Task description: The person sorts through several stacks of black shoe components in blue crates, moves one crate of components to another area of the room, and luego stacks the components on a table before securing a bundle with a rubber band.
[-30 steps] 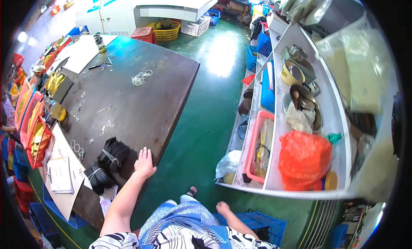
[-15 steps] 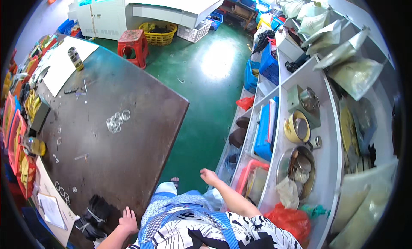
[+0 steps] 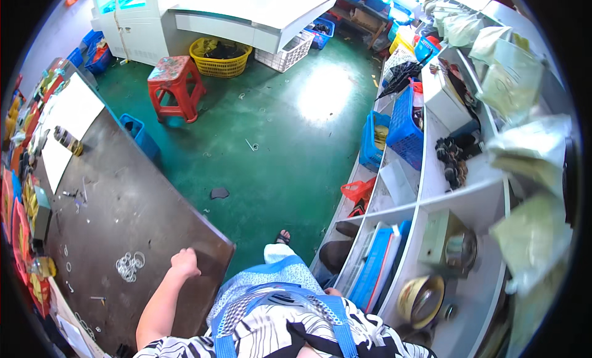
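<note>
My left hand [image 3: 185,263] is over the brown table [image 3: 154,216], close to its near right corner. Its fingers are curled in, and nothing shows in them. To its left on the tabletop lies a loose heap of pale rings [image 3: 130,267], apart from the hand. Of my right hand [image 3: 333,291] only a small part shows, low at my right side beside the shelving; its fingers are hidden. A sandaled foot [image 3: 282,236] is on the green floor ahead of my apron [image 3: 265,290].
Along the right runs a white shelf unit [image 3: 394,211] with blue baskets [image 3: 407,127], a yellow bowl [image 3: 421,301] and plastic bags. Ahead stand a red stool [image 3: 176,90] and a yellow basket [image 3: 222,65]. A blue bin [image 3: 140,136] stands beyond the table; a dark flat piece [image 3: 219,193] lies on the floor.
I have moved forward along the table, and the shelves have slid back past me. My left hand, spread on the tabletop before, is now curled. My right hand has dropped mostly from sight.
</note>
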### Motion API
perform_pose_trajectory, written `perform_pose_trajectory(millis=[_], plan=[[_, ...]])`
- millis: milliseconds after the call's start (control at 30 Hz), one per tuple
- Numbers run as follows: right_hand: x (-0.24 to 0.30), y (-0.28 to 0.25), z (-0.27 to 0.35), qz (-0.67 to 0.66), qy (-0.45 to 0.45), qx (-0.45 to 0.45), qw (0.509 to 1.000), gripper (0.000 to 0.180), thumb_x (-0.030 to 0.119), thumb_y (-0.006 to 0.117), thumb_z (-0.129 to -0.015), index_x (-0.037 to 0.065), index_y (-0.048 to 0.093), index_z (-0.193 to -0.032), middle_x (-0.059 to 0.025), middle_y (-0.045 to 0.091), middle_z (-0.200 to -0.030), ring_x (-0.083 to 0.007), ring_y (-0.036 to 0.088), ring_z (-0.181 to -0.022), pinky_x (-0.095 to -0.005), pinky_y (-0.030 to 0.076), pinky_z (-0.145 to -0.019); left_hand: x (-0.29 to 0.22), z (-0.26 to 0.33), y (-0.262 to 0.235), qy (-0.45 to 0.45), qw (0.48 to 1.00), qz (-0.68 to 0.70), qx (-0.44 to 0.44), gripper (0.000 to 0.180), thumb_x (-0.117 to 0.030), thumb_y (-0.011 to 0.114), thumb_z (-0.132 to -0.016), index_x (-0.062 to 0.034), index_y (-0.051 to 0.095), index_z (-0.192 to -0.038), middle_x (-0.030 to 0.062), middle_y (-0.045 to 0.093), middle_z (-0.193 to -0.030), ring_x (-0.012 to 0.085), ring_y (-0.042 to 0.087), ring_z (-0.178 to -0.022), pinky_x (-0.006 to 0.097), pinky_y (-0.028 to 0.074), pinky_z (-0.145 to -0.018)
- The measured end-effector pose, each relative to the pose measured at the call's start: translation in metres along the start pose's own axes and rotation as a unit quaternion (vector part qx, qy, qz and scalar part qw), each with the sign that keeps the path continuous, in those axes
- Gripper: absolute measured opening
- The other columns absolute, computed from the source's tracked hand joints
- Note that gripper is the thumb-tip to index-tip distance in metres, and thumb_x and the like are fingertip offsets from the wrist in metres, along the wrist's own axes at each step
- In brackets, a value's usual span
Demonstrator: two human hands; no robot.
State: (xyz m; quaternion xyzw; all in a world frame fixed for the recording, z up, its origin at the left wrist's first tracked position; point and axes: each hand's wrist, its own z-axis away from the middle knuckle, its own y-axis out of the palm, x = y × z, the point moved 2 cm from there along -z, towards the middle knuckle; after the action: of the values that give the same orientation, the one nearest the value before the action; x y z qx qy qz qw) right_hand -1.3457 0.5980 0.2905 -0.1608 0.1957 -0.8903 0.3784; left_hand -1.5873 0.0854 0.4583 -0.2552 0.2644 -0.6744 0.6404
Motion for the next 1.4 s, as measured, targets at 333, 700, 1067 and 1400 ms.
perform_pose_trajectory(millis=[333, 700, 1067, 1400], plan=[[0.102, -0.297, -0.135, -0.210, -0.041, -0.092, 0.973, 0.030, 0.013, 0.055, -0.080, 0.003, 0.059, -0.108, -0.0077, 0.065, -0.082, -0.0149, 0.062, -0.063, -0.0298, 0.048, -0.053, -0.013, -0.020, 0.005, -0.120, 0.950, -0.074, 0.279, 0.074, -0.042, 0.084, -0.057, -0.0033, 0.060, -0.116, 0.0121, 0.055, -0.123, 0.0271, 0.053, -0.114, 0.040, 0.046, -0.093], [0.165, -0.483, -0.296, -0.152, -0.194, 0.049, 0.968, 0.036, 0.012, 0.056, -0.082, 0.004, 0.056, -0.117, -0.0118, 0.066, -0.097, -0.0188, 0.065, -0.082, -0.0304, 0.052, -0.070, -0.161, -0.267, -0.271, -0.031, 0.984, 0.114, 0.137, 0.023, -0.023, 0.060, -0.072, -0.0077, 0.067, -0.088, 0.0118, 0.067, -0.091, 0.0299, 0.065, -0.088, 0.044, 0.053, -0.070], [0.206, -0.726, -0.413, -0.160, -0.152, -0.018, 0.975, 0.032, 0.013, 0.058, -0.080, 0.003, 0.060, -0.110, -0.0119, 0.067, -0.083, -0.0194, 0.065, -0.077, -0.0318, 0.052, -0.068, -0.390, -0.533, -0.563, 0.138, 0.956, 0.219, -0.138, 0.022, -0.020, 0.059, -0.077, -0.0090, 0.058, -0.096, 0.0119, 0.061, -0.092, 0.0324, 0.060, -0.087, 0.045, 0.049, -0.071], [0.277, -1.015, -0.548, -0.210, -0.080, -0.121, 0.967, 0.027, 0.012, 0.057, -0.081, 0.002, 0.060, -0.106, -0.0103, 0.065, -0.076, -0.0174, 0.063, -0.066, -0.0321, 0.051, -0.064, -0.534, -0.640, -0.723, 0.109, 0.971, 0.205, -0.061, 0.022, -0.021, 0.062, -0.078, -0.0101, 0.061, -0.097, 0.0064, 0.064, -0.092, 0.0207, 0.063, -0.088, 0.035, 0.050, -0.076]])
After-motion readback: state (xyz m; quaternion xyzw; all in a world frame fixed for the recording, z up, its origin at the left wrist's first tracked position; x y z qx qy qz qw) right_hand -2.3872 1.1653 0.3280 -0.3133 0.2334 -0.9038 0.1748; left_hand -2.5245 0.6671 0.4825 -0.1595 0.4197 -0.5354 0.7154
